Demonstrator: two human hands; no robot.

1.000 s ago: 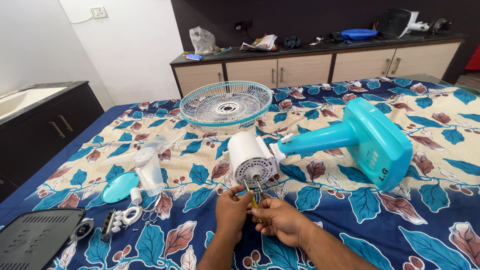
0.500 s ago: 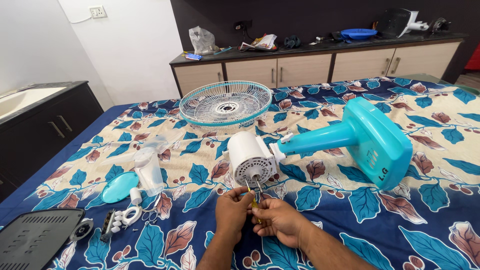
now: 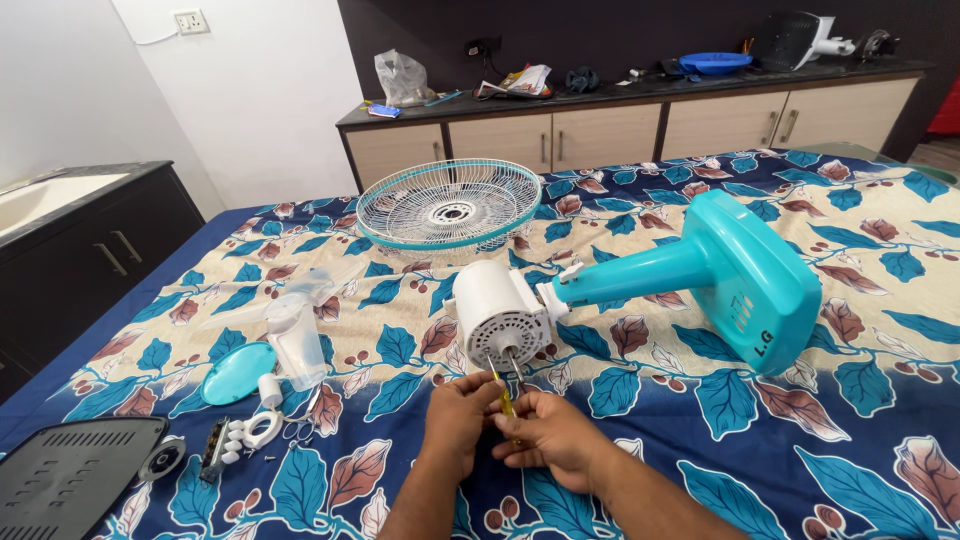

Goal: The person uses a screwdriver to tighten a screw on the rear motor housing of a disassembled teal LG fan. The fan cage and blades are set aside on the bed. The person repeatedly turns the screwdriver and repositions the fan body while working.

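Note:
A dismantled table fan lies on its side on a leaf-patterned bedsheet: a white motor housing joined to a teal stand and base. Both my hands meet just below the motor's front face. My right hand grips a yellow-handled screwdriver whose tip points up at the motor face. My left hand closes around the screwdriver shaft beside the motor's spindle, steadying it.
A teal wire fan guard lies behind the motor. At left lie clear fan blades, a teal round cap, white small parts and scissors, and a black grille panel. A cabinet counter stands behind.

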